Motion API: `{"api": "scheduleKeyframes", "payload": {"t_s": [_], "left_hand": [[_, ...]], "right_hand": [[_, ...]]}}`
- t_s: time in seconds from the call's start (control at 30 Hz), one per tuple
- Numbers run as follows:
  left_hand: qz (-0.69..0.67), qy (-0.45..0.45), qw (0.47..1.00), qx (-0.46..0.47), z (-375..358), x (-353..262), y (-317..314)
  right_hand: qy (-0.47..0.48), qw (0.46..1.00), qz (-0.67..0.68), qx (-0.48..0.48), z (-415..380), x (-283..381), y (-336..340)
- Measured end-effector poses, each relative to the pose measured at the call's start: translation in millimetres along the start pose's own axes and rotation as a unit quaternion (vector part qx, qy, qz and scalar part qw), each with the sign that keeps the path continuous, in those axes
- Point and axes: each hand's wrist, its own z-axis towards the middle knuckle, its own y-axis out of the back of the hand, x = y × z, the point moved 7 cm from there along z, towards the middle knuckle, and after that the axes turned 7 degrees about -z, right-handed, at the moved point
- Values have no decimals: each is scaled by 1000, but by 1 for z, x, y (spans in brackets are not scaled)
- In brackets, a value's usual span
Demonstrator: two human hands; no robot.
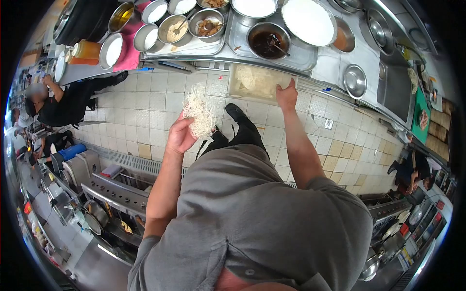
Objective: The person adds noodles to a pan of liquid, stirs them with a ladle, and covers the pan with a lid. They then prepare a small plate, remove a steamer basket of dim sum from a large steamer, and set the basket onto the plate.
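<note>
My left hand (182, 135) is closed around the lower side of a block of dried noodles (200, 112), a pale tangled bundle held above the tiled floor. Ahead of me a shallow drawer-like tray (266, 95) juts out under the counter edge. Inside its left part lies another pale noodle bundle (246, 79). At the tray's right end is my right hand (287, 93), with thumb and fingers about the rim; some fingers are hidden, but it appears to grip there.
On the counter stand a bowl of dark sauce (268, 40), a big bowl of white contents (309, 22) and several smaller seasoning bowls. An empty metal bowl (355, 81) sits near the sink (395, 92). Stoves (114, 194) are behind me. Other people are at far left and right.
</note>
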Motion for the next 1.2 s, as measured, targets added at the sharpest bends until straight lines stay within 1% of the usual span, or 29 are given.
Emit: {"api": "scheduleKeyframes", "payload": {"t_s": [0.03,0.07,0.1,0.17,0.2,0.27,0.3,0.37,0.4,0.47,0.53,0.57,0.63,0.67,0.73,0.77,0.83,0.87,0.93,0.97,1.0,1.03,1.1,1.13,1.2], "left_hand": [[2,-2,1000,-1,-1,-2,0],[4,-4,1000,-2,-2,-3,0],[4,-4,1000,-2,-2,-3,2],[1,-9,1000,-6,0,-5,7],[2,-9,1000,-4,2,-7,4],[6,8,1000,18,1,-5,-6],[8,8,1000,16,-1,-5,-6],[18,7,1000,-1,-2,-8,-4],[17,9,1000,2,-2,-11,-5],[18,-5,1000,23,-7,-15,-7],[7,-17,1000,12,-11,-16,3],[2,-23,1000,3,-12,-17,7],[-2,-27,1000,2,-15,-18,8],[-4,-29,1000,0,-17,-17,8],[-5,-23,1000,0,-18,-16,13],[-5,-21,1000,2,-17,-16,15],[-4,-16,1000,11,-14,-17,16],[-4,-11,1000,18,-12,-17,16],[-8,-5,1000,5,-7,-15,19],[-11,1,1000,-8,-3,-13,22],[-10,4,1000,-5,4,-10,23],[-8,30,999,-18,12,-1,28],[12,77,997,-30,30,18,39],[13,78,997,-26,42,25,39],[46,128,991,-11,66,48,38]], "right_hand": [[1,1000,0,0,-13,14,4],[59,994,-88,-36,-27,37,10],[116,975,-175,-72,-40,58,8],[213,956,-192,59,-48,88,-40],[213,956,-191,57,-52,107,-48],[311,900,-292,91,-65,149,-65],[311,900,-290,94,-57,148,-69],[208,925,-288,134,-30,122,-70],[207,925,-289,132,-24,107,-66],[256,954,-143,55,-9,74,-47],[290,944,-156,14,5,38,-32],[293,943,-157,15,7,34,-21],[265,953,-144,17,7,26,2],[264,953,-146,17,7,24,1],[262,964,-28,43,5,24,0],[262,964,-29,42,2,24,-3],[298,939,-168,-21,-15,34,-7],[298,939,-168,-23,-19,37,-9],[306,929,-185,-94,-33,46,-6],[304,929,-186,-96,-41,48,-7],[347,918,-173,-80,-52,55,-10],[391,904,-161,-64,-64,64,-11],[400,899,-164,-68,-80,75,-7],[411,894,-166,-70,-86,80,-5],[417,891,-167,-64,-96,87,1]]}}
